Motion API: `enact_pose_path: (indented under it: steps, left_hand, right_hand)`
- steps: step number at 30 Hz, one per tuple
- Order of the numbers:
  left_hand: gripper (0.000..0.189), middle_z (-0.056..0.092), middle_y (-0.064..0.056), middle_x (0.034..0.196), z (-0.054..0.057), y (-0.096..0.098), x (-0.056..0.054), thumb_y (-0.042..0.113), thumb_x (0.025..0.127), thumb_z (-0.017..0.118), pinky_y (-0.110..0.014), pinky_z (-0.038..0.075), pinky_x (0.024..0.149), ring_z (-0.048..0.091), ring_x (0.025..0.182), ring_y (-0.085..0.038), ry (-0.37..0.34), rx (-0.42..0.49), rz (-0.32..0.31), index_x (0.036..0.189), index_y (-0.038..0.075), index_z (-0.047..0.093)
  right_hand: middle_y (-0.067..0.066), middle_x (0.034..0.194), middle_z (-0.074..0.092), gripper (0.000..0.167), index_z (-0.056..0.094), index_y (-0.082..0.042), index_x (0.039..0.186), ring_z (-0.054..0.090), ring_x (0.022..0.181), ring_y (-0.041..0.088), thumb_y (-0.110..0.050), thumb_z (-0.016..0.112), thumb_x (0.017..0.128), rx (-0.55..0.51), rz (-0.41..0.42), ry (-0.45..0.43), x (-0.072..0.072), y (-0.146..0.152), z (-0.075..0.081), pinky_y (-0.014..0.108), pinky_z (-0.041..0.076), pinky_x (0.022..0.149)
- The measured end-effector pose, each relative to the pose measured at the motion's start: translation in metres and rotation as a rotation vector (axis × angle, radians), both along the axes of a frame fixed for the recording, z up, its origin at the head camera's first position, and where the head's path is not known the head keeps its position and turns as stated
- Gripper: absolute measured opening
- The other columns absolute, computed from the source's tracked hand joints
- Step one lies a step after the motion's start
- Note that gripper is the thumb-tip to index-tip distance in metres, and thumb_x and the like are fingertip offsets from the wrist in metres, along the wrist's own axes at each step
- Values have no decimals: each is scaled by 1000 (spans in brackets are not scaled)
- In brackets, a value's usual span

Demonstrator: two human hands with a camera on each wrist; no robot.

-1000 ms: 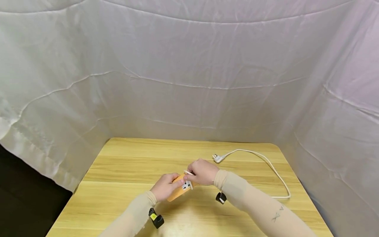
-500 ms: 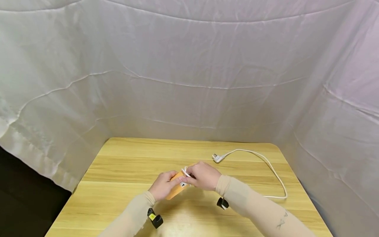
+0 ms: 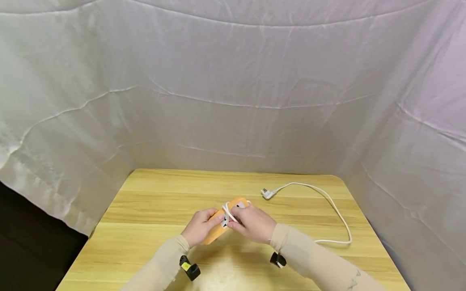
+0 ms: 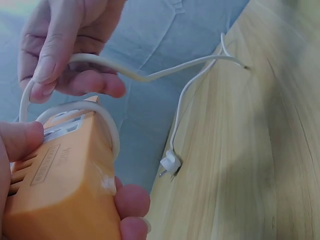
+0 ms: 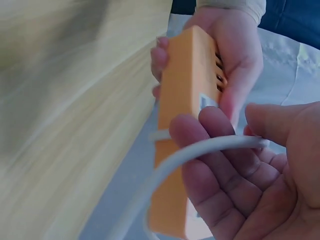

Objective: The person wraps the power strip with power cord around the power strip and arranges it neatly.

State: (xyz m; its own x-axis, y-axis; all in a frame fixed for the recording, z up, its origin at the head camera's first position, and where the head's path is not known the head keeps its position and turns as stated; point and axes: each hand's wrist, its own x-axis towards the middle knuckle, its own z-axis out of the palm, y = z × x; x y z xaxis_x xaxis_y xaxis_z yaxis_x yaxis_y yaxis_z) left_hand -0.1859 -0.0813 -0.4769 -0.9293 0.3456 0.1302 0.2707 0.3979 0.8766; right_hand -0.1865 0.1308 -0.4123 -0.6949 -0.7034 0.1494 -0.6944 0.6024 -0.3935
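- We see a long, boxy orange plastic power strip with white socket panels, held at a slant between two hands above a pale yellow wood-grain table; its far end points away and to the right.
- We see the person's left hand grasping the near end of the strip, thumb on the upper face beside a socket panel and other fingers curled around the side and underneath.
- A smooth, round white cord crosses the strip's socket face in a loop and bends over its side edge.
- We find the person's right hand beside the loop, its thumb and curled fingers pinching that cord.
- Beyond the right hand, we follow the cord's free length along the table's right side in a wide curve to a white angled plug with metal prongs, lying well apart from both hands.
- We notice beige fabric sleeves on both arms and a small black wrist camera at each wrist.
- Behind the table, we see a wrinkled, pale grey fabric curtain.
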Motion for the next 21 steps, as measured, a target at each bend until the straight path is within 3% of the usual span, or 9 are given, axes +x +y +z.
enact_pose_path:
  steps: [4, 11, 18, 21]
  left_hand:
    - [38, 66, 0, 85, 1, 1, 0, 41, 99, 51, -25, 49, 62, 59, 71, -12, -5, 27, 8, 103, 8, 68]
    - [29, 65, -11, 84, 32, 5, 18, 21, 101, 51, -30, 53, 54, 62, 63, -19, -100, 151, -4, 107, -5, 63]
    - [37, 65, -11, 88, 6, 1, 6, 30, 101, 50, -36, 55, 54, 64, 66, -24, -193, 227, -14, 114, -3, 61]
    - [41, 65, -11, 88, 3, -1, 5, 34, 100, 52, -37, 55, 54, 65, 67, -29, -213, 263, -24, 115, -3, 61]
  right_hand:
    - [-15, 62, 47, 17, 53, -21, 82, 37, 49, -2, -26, 59, 97, -47, -4, -12, 4, 3, -5, 17, 32, 44]
    - [-14, 68, 57, 17, 56, -20, 83, 50, 56, -4, -23, 54, 100, -127, 3, -57, 11, 5, -11, 17, 41, 50]
    - [-12, 68, 58, 21, 60, -18, 82, 44, 52, -3, -22, 51, 101, -147, 10, -67, 14, 6, -14, 18, 39, 47]
    - [-11, 68, 58, 22, 59, -18, 82, 41, 51, -3, -22, 51, 101, -158, 17, -57, 16, 6, -15, 17, 37, 47]
